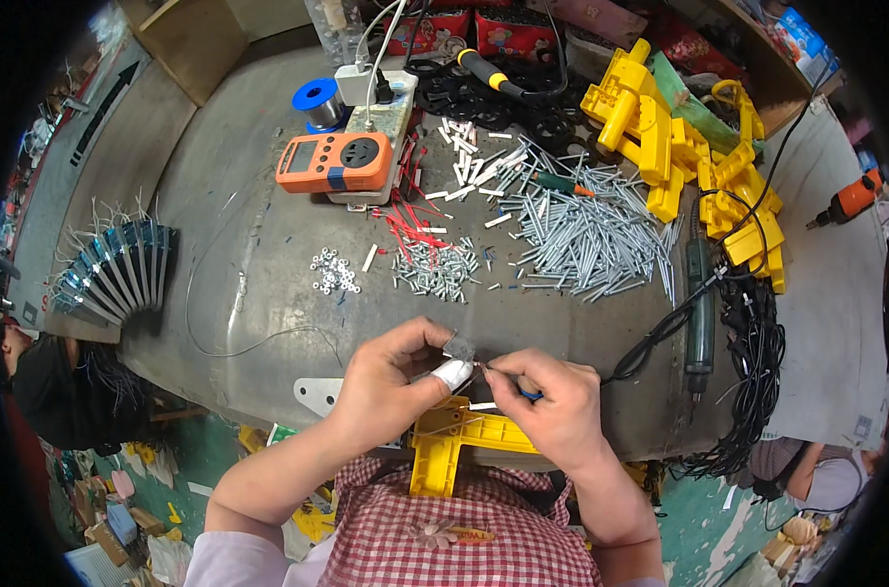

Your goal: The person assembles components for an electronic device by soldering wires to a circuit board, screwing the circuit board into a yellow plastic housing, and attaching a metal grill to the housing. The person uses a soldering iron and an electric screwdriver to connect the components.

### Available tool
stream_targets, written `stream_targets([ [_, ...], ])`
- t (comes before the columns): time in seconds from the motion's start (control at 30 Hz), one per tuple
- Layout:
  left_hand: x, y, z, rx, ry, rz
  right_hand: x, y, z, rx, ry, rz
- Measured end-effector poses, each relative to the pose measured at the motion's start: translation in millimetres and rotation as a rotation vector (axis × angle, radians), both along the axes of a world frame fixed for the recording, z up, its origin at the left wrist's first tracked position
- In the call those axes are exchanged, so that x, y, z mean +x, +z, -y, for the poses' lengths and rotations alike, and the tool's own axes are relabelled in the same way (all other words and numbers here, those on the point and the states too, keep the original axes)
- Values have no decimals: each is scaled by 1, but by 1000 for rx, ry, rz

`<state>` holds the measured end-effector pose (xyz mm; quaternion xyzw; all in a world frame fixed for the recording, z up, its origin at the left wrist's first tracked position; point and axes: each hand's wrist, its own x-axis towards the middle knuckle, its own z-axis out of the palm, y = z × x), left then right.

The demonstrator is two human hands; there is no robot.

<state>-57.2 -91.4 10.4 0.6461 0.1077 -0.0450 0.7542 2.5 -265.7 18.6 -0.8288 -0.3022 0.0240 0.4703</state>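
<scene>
Near the front edge of the bench, my left hand (pixel 390 377) pinches a small dark grey block-shaped part (pixel 459 346) between a white-wrapped thumb and the fingers. My right hand (pixel 552 396) is closed beside it, its fingertips meeting at a thin reddish end, probably wire, next to the block. A bit of blue (pixel 530 395) shows under the right fingers; its kind is hidden. Below both hands lies a yellow plastic housing (pixel 439 460) against the checked apron, with a short white sleeve (pixel 483 405) by it.
Ahead lie piles of long screws (pixel 591 235), short screws (pixel 433 272) and nuts (pixel 335 272). An orange meter (pixel 335 162) and solder spool (pixel 317 103) stand behind. Yellow housings (pixel 660 127), an electric screwdriver (pixel 699 303) and black cables (pixel 752 362) occupy the right. Two people sit nearby.
</scene>
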Motion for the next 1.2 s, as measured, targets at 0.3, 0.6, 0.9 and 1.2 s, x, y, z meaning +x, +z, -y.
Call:
stream_targets([
  [0.3, 2, 1, -4, 273, -96, 152, 2, -1, 1, -144, 96, 188],
  [0.6, 11, 13, -7, 482, -144, 234, 14, 1, 7, -11, 236, -412],
  [0.9, 19, 16, -13, 763, -332, 286, 33, -12, 20, -79, 365, -603],
  [1.2, 18, 9, -16, 792, -315, 335, 31, -12, 15, -119, 346, -393],
])
